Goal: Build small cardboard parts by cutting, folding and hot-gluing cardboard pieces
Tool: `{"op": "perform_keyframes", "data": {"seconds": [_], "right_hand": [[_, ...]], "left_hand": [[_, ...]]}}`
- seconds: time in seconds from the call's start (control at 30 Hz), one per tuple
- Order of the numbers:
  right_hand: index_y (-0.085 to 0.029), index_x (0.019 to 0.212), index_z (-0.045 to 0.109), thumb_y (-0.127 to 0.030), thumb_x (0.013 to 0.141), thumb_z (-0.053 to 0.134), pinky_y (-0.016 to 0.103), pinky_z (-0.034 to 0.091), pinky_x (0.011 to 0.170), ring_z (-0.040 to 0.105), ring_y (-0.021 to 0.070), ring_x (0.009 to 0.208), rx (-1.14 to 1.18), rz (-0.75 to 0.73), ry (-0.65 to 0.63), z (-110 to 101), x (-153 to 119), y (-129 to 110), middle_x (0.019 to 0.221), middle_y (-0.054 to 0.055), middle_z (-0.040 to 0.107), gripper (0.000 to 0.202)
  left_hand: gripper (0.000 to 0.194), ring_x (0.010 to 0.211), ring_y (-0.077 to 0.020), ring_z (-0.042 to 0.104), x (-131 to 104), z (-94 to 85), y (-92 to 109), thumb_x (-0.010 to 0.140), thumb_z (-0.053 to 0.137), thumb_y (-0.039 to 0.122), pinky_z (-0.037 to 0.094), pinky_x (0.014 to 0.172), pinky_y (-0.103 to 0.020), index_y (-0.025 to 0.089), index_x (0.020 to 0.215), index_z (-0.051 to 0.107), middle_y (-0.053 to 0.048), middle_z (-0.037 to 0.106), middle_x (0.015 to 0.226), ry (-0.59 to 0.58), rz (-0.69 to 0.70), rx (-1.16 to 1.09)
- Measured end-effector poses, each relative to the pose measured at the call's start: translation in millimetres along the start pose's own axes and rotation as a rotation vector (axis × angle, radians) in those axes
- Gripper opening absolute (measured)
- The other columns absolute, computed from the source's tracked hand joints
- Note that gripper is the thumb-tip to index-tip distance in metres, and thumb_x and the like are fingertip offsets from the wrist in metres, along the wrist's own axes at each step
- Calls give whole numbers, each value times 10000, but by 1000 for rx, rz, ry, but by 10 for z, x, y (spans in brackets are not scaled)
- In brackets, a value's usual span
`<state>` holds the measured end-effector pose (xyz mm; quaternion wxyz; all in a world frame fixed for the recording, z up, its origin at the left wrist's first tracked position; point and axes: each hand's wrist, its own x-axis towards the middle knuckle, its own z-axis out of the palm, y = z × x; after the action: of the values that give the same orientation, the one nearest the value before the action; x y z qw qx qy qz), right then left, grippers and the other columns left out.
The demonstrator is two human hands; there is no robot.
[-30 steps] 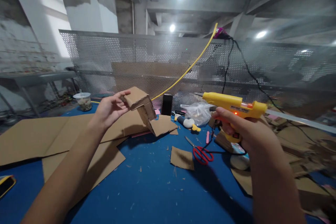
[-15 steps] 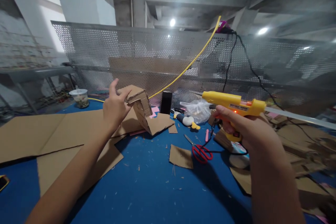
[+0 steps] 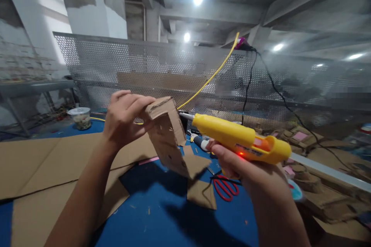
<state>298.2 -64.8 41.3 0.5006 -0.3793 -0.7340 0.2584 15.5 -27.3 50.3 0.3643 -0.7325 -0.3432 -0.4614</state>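
Folded cardboard piece (image 3: 164, 142) is held up over the blue bench (image 3: 139, 216), gripped at its upper end by the left hand (image 3: 124, 115); left grip closed around that end, thumb side partly hidden. Yellow glue gun (image 3: 226, 129) is held by the handle in the right hand (image 3: 243, 166); right grip wrapped on it, red light lit. Nozzle is aimed left, at the upper right edge of the folded piece; contact can't be told. Clear glue stick (image 3: 330, 171) is seated in the gun's rear, stuck out to the right. Red-handled scissors (image 3: 226, 188) are laid below the gun, just beside a small cardboard square (image 3: 201, 196). Large cardboard sheets (image 3: 72, 154) are spread at left, plastic tub (image 3: 80, 119) set behind them. Cardboard parts (image 3: 327, 200) are piled at right.
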Motion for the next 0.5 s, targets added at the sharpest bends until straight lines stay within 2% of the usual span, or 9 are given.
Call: {"op": "perform_keyframes", "data": {"seconds": [0.13, 0.23, 0.33, 0.4, 0.5], "right_hand": [[-278, 740, 701, -430, 783, 717, 385, 606, 611, 688, 252, 675, 80, -77, -40, 132, 73, -121, 714, 19, 704, 159], [-304, 784, 722, -453, 773, 730, 401, 614, 642, 705, 269, 717, 23, -44, 67, 121, 92, -55, 747, 13, 717, 149], [-317, 881, 738, -472, 799, 701, 426, 615, 716, 713, 285, 777, -42, -6, 153, 48, 86, 17, 805, 18, 729, 179], [-323, 920, 738, -462, 821, 670, 440, 609, 758, 709, 292, 821, -58, -41, 114, 27, 98, 32, 832, 24, 727, 184], [-295, 819, 734, -452, 823, 663, 452, 598, 723, 695, 302, 814, -86, -110, 24, 82, 158, 35, 798, 44, 713, 172]], "left_hand": [[277, 927, -224, 698, 1, -52, 49, 770, 689, 294, 510, 845, -349, 232, 1034, 630, -45, 749, 1018, 0, -88, -138], [282, 935, -207, 709, -11, -81, 38, 776, 700, 267, 533, 765, -296, 242, 1045, 620, -52, 746, 1045, -36, -122, -269], [271, 840, -198, 709, -16, -80, 9, 737, 723, 248, 514, 694, -285, 253, 994, 636, -28, 752, 957, -44, -124, -266], [245, 803, -197, 699, -15, -55, 2, 727, 722, 253, 501, 673, -288, 260, 961, 648, -19, 747, 914, -53, -143, -274], [207, 779, -197, 689, -10, -6, 22, 757, 710, 295, 498, 669, -296, 259, 952, 651, -31, 738, 896, -111, -138, -300]]}}
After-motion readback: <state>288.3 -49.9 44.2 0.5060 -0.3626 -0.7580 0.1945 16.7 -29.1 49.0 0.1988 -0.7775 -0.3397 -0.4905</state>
